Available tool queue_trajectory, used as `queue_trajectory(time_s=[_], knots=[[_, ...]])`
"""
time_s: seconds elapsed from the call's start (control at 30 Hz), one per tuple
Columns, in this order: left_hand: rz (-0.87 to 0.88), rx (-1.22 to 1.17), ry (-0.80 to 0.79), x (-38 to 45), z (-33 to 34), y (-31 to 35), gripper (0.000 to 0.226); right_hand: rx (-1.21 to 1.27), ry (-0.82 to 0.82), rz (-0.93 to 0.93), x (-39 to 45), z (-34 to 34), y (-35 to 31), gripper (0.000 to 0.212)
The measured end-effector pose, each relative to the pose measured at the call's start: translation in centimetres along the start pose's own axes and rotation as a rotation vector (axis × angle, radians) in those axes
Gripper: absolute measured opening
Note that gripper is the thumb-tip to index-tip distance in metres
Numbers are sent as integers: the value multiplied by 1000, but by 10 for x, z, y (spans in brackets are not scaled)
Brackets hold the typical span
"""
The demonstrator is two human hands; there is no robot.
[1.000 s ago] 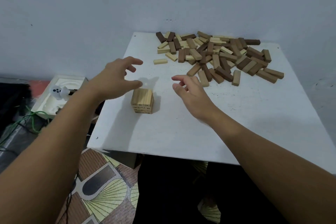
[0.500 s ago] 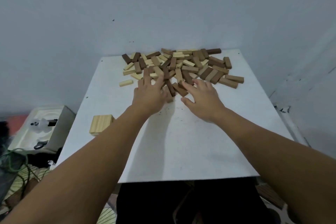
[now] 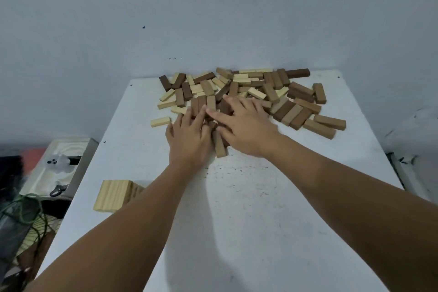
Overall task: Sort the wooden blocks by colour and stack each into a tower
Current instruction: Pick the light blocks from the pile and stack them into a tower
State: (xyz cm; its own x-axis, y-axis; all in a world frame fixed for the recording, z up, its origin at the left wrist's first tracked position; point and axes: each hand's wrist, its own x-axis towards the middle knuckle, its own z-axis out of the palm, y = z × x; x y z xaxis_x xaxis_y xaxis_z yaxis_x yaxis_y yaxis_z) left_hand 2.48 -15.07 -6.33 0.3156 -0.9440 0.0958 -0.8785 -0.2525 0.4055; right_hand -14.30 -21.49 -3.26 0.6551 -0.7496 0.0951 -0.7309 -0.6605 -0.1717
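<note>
A pale stacked tower [image 3: 116, 195] sits at the white desk [image 3: 272, 220] edge, well apart from the block pile [image 3: 248, 92]; left hand [image 3: 189, 140] and right hand [image 3: 244, 125] lie flat, fingers spread, on the pile's near blocks.

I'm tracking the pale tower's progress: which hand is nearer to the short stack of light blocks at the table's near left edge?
Left. The left hand lies on the pile, up and right of the light stack; the right hand is further right, across the left hand.
</note>
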Motion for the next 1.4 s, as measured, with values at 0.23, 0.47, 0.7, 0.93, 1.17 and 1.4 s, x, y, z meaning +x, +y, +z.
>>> queue_trajectory(time_s=[0.23, 0.47, 0.7, 0.93, 1.17, 1.4], knots=[[-343, -94, 208, 0, -1, 0, 58, -42, 149, 108, 18, -1, 3, 52], [-330, -260, 241, 5, -3, -1, 59, -87, 90, 70, 36, -3, -8, 32], [-369, -258, 155, 24, -27, -11, 62, -41, 112, 147, 41, -4, -10, 20], [-331, 18, -1, 27, -45, -27, 39, -42, 167, 108, 38, -7, -17, 20], [-249, 63, -70, 8, -54, -12, 26, 146, 255, 111, 10, -12, -34, 21], [-95, 172, -66, -43, -51, -1, 21, 405, 298, 204, -69, -1, -51, 36]])
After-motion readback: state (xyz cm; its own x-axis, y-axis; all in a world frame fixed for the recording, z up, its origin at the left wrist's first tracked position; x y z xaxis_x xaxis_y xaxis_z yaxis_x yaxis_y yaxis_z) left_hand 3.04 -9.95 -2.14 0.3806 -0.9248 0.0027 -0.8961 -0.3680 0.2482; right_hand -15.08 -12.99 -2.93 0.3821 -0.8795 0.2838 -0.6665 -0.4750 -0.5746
